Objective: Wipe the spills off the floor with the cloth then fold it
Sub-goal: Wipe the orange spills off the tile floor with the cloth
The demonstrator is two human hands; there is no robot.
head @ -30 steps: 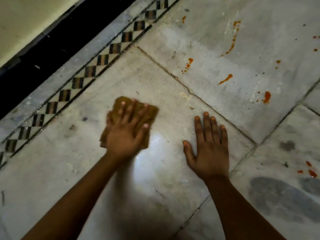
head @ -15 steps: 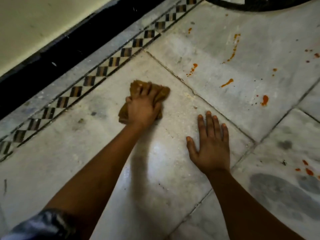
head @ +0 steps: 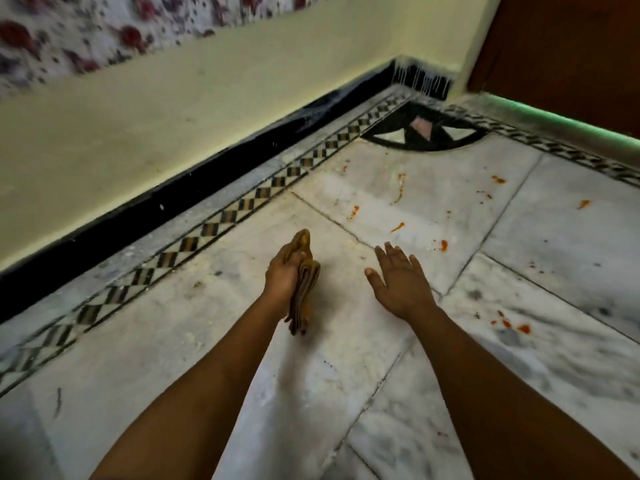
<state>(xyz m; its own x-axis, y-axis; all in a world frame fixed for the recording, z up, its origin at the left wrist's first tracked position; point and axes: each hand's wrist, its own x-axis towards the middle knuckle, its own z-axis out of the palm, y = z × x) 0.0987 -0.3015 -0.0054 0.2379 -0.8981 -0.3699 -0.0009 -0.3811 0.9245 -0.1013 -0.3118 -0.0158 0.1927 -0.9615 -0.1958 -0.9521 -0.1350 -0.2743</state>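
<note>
A folded brown cloth (head: pixel 305 292) is turned on edge in my left hand (head: pixel 284 275), which grips it just above the white marble floor (head: pixel 207 341). My right hand (head: pixel 400 282) lies flat on the floor to the right of the cloth, fingers straight and spread. Orange-red spills dot the tiles beyond and to the right of my hands: a streak (head: pixel 400 188), a drop (head: pixel 443 244), and a cluster (head: pixel 512 323) near my right forearm.
A checkered inlay border (head: pixel 221 216) and a black skirting (head: pixel 173 209) run along the cream wall on the left. A dark fan-shaped floor inlay (head: pixel 422 135) fills the corner. A brown door (head: pixel 561 53) stands at the far right.
My left hand has stopped pressing the cloth flat and has lifted it on edge, gripped in the fingers. My view has tilted up, showing the wall and corner. The right hand stays planted.
</note>
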